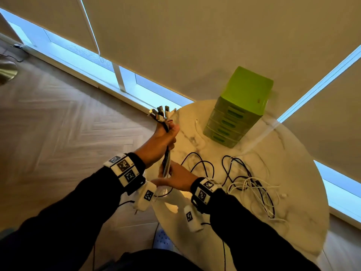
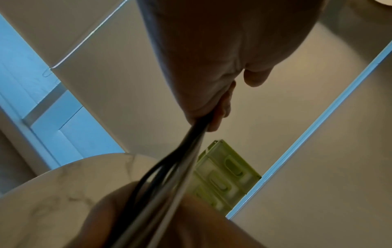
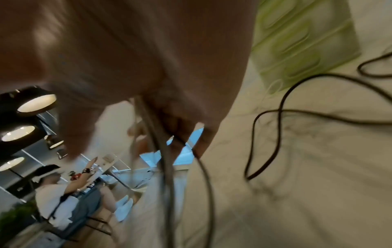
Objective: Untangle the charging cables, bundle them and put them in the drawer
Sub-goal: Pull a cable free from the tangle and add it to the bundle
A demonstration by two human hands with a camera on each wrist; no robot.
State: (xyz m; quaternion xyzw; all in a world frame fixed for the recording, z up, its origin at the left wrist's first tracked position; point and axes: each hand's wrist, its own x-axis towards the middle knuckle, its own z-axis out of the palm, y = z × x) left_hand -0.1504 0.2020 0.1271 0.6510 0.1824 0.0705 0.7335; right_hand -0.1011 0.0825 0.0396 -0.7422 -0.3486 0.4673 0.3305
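Note:
My left hand [image 1: 166, 136] is raised over the table's left edge and grips a bunch of charging cables [image 1: 166, 159] in a fist. Their plugs [image 1: 162, 113] stick up above the fist. Just below, my right hand [image 1: 172, 176] curls round the same bunch. From there the black and white cables trail down into a loose tangle [image 1: 252, 184] on the marble table [image 1: 293, 222]. In the left wrist view the fist [image 2: 212, 70] holds the taut strands [image 2: 180, 161]. A green drawer unit [image 1: 237, 106] stands at the table's far side with every drawer closed.
One thin white cable [image 1: 197, 124] lies beside the green unit. Roller blinds and a low window run behind the table. Wooden floor lies to the left. In the right wrist view a seated person [image 3: 57, 193] is far off, under round ceiling lamps [image 3: 36, 102].

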